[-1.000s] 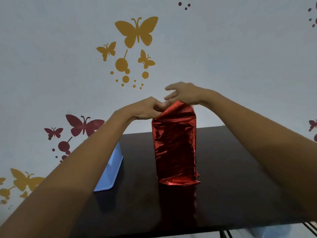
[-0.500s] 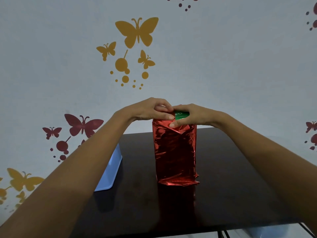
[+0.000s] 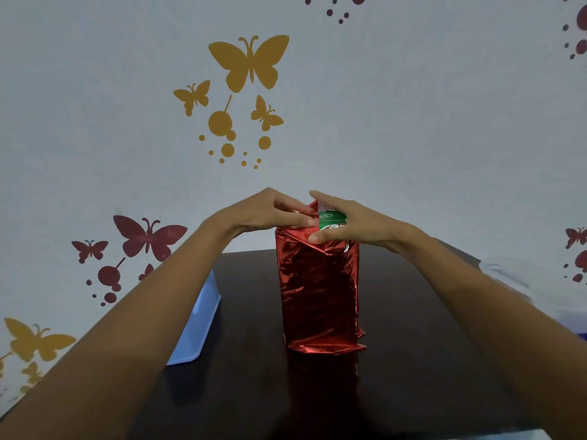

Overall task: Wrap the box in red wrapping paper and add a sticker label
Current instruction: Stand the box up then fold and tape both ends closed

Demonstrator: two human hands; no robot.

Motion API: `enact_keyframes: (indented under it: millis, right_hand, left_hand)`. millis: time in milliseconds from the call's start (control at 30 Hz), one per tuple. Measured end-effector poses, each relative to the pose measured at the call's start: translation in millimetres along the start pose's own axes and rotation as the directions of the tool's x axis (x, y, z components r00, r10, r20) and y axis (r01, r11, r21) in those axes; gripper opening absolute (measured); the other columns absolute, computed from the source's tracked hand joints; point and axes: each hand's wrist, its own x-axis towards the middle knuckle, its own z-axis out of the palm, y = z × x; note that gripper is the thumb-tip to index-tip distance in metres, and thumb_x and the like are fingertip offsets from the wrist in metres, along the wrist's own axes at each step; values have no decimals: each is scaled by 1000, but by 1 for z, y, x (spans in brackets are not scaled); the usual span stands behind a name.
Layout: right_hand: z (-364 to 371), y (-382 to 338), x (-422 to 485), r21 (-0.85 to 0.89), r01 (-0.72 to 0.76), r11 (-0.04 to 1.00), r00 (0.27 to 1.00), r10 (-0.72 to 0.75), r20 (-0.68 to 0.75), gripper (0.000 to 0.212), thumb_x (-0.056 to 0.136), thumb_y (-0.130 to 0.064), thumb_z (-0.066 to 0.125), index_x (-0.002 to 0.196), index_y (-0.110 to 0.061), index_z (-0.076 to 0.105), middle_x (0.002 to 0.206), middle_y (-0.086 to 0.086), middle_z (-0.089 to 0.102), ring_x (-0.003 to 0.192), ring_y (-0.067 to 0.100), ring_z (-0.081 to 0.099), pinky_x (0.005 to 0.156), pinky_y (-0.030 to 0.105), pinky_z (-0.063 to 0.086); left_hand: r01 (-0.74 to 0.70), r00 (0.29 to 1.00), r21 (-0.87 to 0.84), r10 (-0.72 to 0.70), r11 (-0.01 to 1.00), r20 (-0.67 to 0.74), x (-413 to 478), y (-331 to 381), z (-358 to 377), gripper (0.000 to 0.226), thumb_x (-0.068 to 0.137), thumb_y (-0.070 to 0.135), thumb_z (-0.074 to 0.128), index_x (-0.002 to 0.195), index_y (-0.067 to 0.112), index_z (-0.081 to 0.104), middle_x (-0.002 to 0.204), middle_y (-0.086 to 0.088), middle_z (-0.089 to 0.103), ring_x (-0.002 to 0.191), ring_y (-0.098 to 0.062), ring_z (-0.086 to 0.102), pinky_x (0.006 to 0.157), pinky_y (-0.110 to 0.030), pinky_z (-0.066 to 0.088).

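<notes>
**Head view: both hands at the top of the red parcel**

The box (image 3: 330, 217) stands upright in the middle of the dark table (image 3: 428, 360), its sides sheathed in shiny red wrapping paper (image 3: 320, 290) that flares in a crumpled hem at the base. Up top the wrap is not closed: a strip of green carton shows through the gap. The left hand (image 3: 266, 214) is at the upper left corner, fingers curled in and pinching a raised point of red paper. The right hand (image 3: 355, 223) comes in from the other side, fingers stretched out and spread across the top, forefinger lifted high, thumb (image 3: 314, 239) pressed flat on the creased front edge of the paper. Off to the left, a pale blue tray (image 3: 197, 331) sits at the table's edge. Behind it all is a wall with yellow butterfly decals (image 3: 251, 63).
</notes>
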Motion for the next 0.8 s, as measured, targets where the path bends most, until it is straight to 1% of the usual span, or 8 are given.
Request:
enact_keyframes:
  millis: [233, 333, 400, 467, 533, 600, 733, 800]
  right_hand:
    - [-4, -2, 6, -101, -21, 995, 999, 25, 36, 69, 78, -37, 72, 139, -23, 43, 135, -3, 51, 117, 9, 48, 96, 22, 35]
    - [-5, 0, 7, -116, -33, 993, 999, 36, 29, 74, 78, -38, 72, 142, -19, 40, 141, -2, 45, 121, 10, 43, 97, 20, 30]
    - [-5, 1, 7, -102, -46, 994, 998, 49, 28, 76, 77, -37, 72, 143, -17, 39, 143, -1, 44, 125, 12, 42, 99, 21, 29]
    - [-5, 2, 7, -100, -45, 994, 998, 48, 30, 76, 77, -37, 72, 143, -17, 39, 143, -1, 44, 123, 11, 43, 98, 21, 29]
    - [-4, 2, 8, -103, -47, 994, 998, 50, 26, 75, 78, -37, 71, 142, -16, 40, 143, 0, 44, 124, 11, 42, 98, 21, 29]
    - [-4, 1, 8, -96, -53, 994, 998, 55, 24, 75, 78, -36, 72, 142, -15, 40, 143, 0, 44, 128, 14, 41, 99, 21, 28]
    - [-4, 0, 8, -86, -74, 994, 996, 78, 35, 75, 77, -36, 72, 142, -15, 40, 145, 0, 41, 131, 16, 39, 100, 22, 27]
    - [-5, 0, 9, -85, -82, 993, 995, 86, 49, 75, 78, -37, 71, 142, -13, 39, 148, -1, 38, 134, 16, 35, 100, 22, 25]
  left_hand:
    - [52, 999, 16, -52, 999, 12, 0, -1, 1, 43, 80, 39, 68, 119, 21, 62, 116, 6, 66, 108, -10, 61, 94, -25, 46]
    - [-30, 965, -127, -5, 991, -264, -16, -5, 8, 35, 82, 38, 67, 114, 24, 62, 113, 14, 64, 110, 2, 57, 90, -13, 42]
    - [-88, 819, -205, -46, 975, -572, -47, -21, 11, 20, 87, 35, 63, 104, 26, 66, 99, 20, 65, 95, 14, 58, 79, -4, 43]
    - [147, 615, -115, -182, 982, -768, -85, -58, 10, 23, 89, 40, 61, 100, 21, 69, 94, 9, 69, 91, -2, 64, 79, -19, 49]
    - [610, 543, 51, -369, 791, -754, -118, -99, 4, 34, 91, 41, 56, 84, 10, 67, 82, -8, 65, 82, -27, 62, 69, -32, 42]
    - [789, 501, 36, -608, 613, -616, -133, -129, 5, 43, 92, 37, 54, 65, 5, 54, 67, -11, 55, 66, -27, 54, 61, -31, 36]
    - [748, 501, -186, -726, 637, -471, -135, -145, 13, 37, 91, 30, 60, 67, 3, 54, 64, -13, 56, 54, -24, 52, 51, -27, 38]
    - [679, 504, -351, -756, 645, -417, -131, -141, 11, 29, 88, 24, 66, 74, 0, 56, 71, -15, 59, 61, -25, 57, 50, -29, 43]
